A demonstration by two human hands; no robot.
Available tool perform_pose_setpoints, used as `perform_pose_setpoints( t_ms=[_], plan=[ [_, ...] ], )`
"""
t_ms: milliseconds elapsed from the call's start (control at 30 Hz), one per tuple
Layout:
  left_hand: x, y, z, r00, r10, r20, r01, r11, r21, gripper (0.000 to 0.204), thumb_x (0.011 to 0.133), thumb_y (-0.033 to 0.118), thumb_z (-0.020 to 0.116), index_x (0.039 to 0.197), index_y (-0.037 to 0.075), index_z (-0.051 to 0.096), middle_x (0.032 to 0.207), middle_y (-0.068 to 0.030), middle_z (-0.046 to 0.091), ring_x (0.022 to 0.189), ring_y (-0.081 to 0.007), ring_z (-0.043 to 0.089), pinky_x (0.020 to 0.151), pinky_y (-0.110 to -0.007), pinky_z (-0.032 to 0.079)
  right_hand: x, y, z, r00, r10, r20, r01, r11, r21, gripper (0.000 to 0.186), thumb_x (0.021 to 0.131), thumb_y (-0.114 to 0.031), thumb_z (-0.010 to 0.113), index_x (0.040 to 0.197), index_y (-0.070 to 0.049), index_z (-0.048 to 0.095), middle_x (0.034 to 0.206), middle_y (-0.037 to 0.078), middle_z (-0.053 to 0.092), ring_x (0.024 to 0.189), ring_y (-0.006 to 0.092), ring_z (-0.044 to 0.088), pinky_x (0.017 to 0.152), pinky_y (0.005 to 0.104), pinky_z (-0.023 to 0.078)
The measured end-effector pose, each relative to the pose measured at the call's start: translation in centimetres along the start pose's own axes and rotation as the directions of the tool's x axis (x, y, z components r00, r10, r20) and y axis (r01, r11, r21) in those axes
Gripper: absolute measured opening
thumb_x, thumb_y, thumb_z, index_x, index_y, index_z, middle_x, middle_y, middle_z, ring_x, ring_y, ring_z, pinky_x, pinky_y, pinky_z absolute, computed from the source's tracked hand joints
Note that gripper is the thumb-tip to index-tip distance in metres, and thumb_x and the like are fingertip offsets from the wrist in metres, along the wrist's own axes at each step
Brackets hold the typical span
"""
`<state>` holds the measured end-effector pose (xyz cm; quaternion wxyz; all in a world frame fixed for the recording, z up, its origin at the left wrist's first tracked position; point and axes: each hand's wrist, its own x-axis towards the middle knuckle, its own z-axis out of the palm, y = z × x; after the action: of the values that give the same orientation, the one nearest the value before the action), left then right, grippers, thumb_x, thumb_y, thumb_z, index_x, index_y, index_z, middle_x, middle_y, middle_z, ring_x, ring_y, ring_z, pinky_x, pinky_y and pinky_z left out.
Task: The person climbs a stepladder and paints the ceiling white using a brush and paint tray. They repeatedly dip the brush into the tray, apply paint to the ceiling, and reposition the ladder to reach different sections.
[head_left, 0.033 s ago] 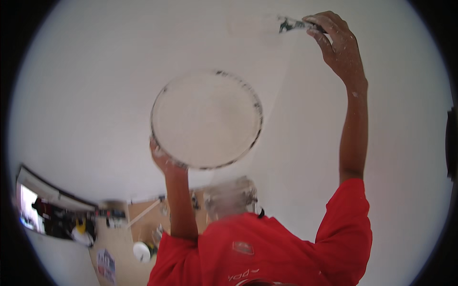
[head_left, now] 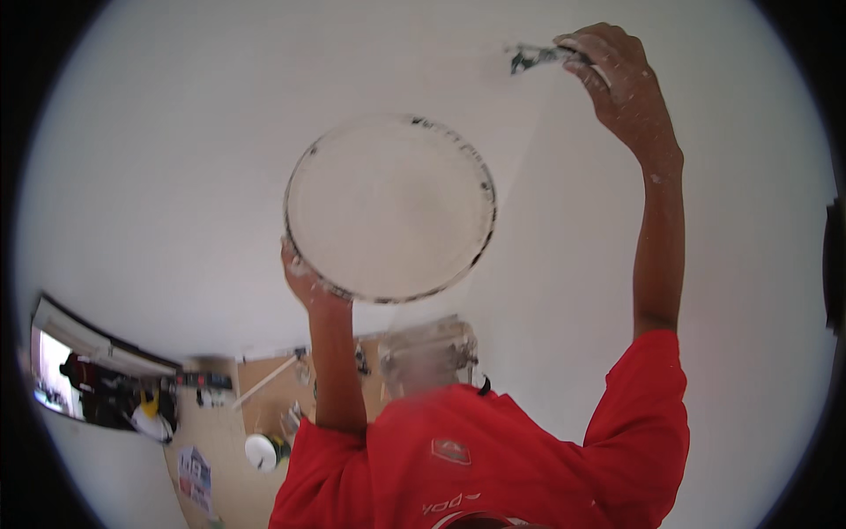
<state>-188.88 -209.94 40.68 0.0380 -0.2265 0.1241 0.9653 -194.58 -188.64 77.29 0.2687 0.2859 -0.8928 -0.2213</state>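
While the right hand (head_left: 621, 84) is gripping a dark-smeared scraper (head_left: 536, 58) in the upper right, its fingers are closing round the handle end, presumably leaving the blade free near the white wall (head_left: 203, 176). Around the centre, the left hand (head_left: 302, 280) is holding a round pale tray (head_left: 388, 212) at its lower-left rim, fingers mostly hiding behind, probably supporting it and keeping its face unobstructed. Farther out, a white-topped container (head_left: 262, 452) is standing in the lower left.

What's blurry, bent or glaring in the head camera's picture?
Head view, lower left: the doorway looks bent, with white glare inside; head view, upper right: the white-smeared hand tool in the right hand looks blurry; head view, corners: black.
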Motion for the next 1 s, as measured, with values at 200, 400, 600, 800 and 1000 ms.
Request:
perform_pose_setpoints(
  t_ms=[200, 400, 600, 800, 1000],
  plan=[
    [20.8, 5.5, -36.7, 0.977, -0.090, -0.195, 0.089, 0.996, -0.012, 0.050, 0.105, 0.043, 0.034, 0.137, 0.007, 0.048, 0.131, -0.0115, 0.057, 0.114, -0.0275, 0.059, 0.096, -0.042, 0.050, -2.1, -35.7, 42.0, 0.910, -0.359, 0.208, 0.326, 0.928, 0.180, 0.013, 0.078, -0.006, 0.066, 0.090, -0.011, 0.066, 0.090, 0.000, 0.058, 0.095, 0.0167, 0.056, 0.090, 0.0329, 0.046],
    [32.3, 14.6, -58.7, 0.933, -0.104, -0.345, 0.105, 0.994, -0.017, 0.053, 0.105, 0.045, 0.033, 0.139, 0.007, 0.047, 0.133, -0.0118, 0.055, 0.118, -0.0276, 0.057, 0.098, -0.043, 0.049, 0.2, -60.4, 64.9, 0.810, -0.547, 0.212, 0.477, 0.825, 0.302, 0.013, 0.073, -0.011, 0.073, 0.081, -0.012, 0.064, 0.089, -0.002, 0.059, 0.092, 0.0146, 0.057, 0.087, 0.0288, 0.046],
    [32.7, 25.8, -61.2, 0.916, -0.123, -0.383, 0.115, 0.992, -0.043, 0.051, 0.104, 0.043, 0.033, 0.137, 0.008, 0.049, 0.132, -0.0122, 0.057, 0.116, -0.0286, 0.059, 0.098, -0.044, 0.049, 8.8, -68.5, 61.9, 0.777, -0.562, 0.283, 0.377, 0.776, 0.505, 0.018, 0.077, -0.004, 0.071, 0.095, -0.010, 0.070, 0.089, 0.001, 0.060, 0.091, 0.0168, 0.057, 0.089, 0.0326, 0.047],
    [26.3, 34.0, -60.5, 0.943, -0.133, -0.306, 0.115, 0.990, -0.076, 0.053, 0.105, 0.044, 0.030, 0.140, 0.007, 0.046, 0.136, -0.0124, 0.054, 0.119, -0.0283, 0.057, 0.100, -0.044, 0.048, 13.0, -73.5, 51.8, 0.727, -0.613, 0.309, 0.426, 0.756, 0.497, 0.008, 0.080, -0.007, 0.070, 0.086, -0.011, 0.067, 0.083, 0.002, 0.058, 0.088, 0.0181, 0.058, 0.082, 0.0330, 0.045],
    [17.8, 36.4, -57.7, 0.955, -0.125, -0.267, 0.114, 0.992, -0.055, 0.055, 0.105, 0.046, 0.028, 0.142, 0.008, 0.044, 0.136, -0.0110, 0.054, 0.120, -0.0274, 0.056, 0.100, -0.044, 0.048, 11.1, -71.5, 42.2, 0.662, -0.394, 0.638, -0.034, 0.834, 0.551, 0.011, 0.091, -0.013, 0.065, 0.100, -0.007, 0.065, 0.088, 0.007, 0.062, 0.087, 0.0229, 0.059, 0.083, 0.0373, 0.048]
  ],
)
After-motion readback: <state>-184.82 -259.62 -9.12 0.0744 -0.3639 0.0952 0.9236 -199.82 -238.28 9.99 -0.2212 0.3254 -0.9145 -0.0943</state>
